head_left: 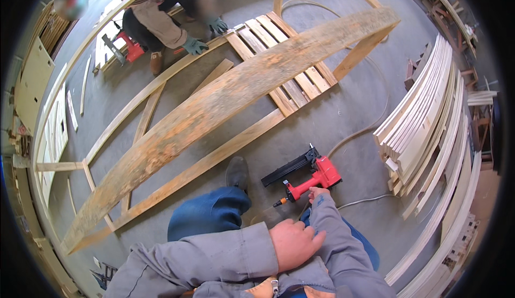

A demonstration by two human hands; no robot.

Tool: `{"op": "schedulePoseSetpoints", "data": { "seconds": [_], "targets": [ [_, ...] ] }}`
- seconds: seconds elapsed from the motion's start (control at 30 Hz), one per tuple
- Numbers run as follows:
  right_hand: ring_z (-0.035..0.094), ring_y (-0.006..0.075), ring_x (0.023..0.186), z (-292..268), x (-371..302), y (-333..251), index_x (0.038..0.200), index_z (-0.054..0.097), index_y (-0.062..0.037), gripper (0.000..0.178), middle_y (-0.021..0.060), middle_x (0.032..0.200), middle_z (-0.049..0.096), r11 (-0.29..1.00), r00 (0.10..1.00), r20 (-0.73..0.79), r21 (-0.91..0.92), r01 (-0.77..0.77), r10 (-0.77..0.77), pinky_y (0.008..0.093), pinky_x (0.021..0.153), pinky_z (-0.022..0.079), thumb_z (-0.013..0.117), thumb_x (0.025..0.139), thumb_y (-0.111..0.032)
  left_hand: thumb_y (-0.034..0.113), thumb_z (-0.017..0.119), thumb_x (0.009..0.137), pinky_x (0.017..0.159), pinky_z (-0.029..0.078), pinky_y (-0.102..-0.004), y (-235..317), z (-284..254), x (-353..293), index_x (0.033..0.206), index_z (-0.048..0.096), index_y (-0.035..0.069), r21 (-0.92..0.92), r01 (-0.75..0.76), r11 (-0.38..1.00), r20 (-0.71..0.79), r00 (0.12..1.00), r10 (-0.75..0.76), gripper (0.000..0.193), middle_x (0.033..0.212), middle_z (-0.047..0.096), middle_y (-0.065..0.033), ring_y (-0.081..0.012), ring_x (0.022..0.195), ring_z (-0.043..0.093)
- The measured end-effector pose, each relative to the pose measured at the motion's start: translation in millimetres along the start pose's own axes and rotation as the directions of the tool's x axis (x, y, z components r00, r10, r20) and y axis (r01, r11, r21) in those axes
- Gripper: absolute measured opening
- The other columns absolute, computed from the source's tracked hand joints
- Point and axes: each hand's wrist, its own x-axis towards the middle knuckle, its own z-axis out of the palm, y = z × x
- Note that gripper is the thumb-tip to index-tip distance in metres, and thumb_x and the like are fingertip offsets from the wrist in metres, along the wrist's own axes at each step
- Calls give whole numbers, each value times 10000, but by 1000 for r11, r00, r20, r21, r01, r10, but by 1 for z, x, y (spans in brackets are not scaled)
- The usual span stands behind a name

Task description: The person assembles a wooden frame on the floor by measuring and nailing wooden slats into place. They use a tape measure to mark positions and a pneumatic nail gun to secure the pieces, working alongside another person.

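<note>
A red nail gun [323,173] with a black magazine shows low right of centre, over the grey floor. My right hand [319,192], small beyond its grey sleeve, has its fingers curled at the tool's red handle; part of the grip is hidden. Nearer to me, my left hand [298,244] crosses in front of my body beside the right sleeve. Its fingers are bent inward, and whatever they may hold is out of sight. Ahead stands a long wooden frame with a curved, rough-faced plank [214,102] on its near upper side.
A slatted wooden panel [306,86] lies behind the plank. Stacked pale strips [424,116] lie at the right. An air hose [357,134] crosses the floor. Beyond the frame, a gloved co-worker [161,24] bends over a rail beside another red tool [130,46].
</note>
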Motion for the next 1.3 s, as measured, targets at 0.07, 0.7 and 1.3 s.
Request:
{"op": "schedulePoseSetpoints", "data": {
  "seconds": [0.07, 0.7, 1.3],
  "targets": [
    [668, 214, 722, 0, -11, 5, 924, 712, -8, 194, 92, 835, 686, 1000, 1000, 0, -11, -4, 4, 372, 604, 553, 771, 858, -181, 211, 598, 857, 575, 486, -358, 3, 3, -2, 1204, 616, 96, 20, 11, 1000, -22, 1000, -11, 365, 793, 609, -47, -223, 716, 650],
    [664, 174, 643, -91, -101, -96, 1320, 504, 19, 482, 110, 877, 694, 898, 898, -20, -46, 438, -439, 347, 503, 524, 701, 895, -97, 159, 589, 874, 667, 548, -446, -23, 19, 43, 976, 606, 61, 30, 24, 999, 42, 999, -25, 143, 849, 690, -131, -318, 794, 715],
    [646, 184, 640, -4, -91, -136, 1491, 400, 6, 706, 169, 931, 711, 886, 879, 116, 84, 456, -463, 341, 545, 516, 719, 874, -123, 241, 611, 857, 709, 545, -461, -22, 7, 48, 1084, 602, 82, 15, 49, 999, 137, 989, -51, 277, 898, 692, -130, -341, 825, 701]
  ]
}}
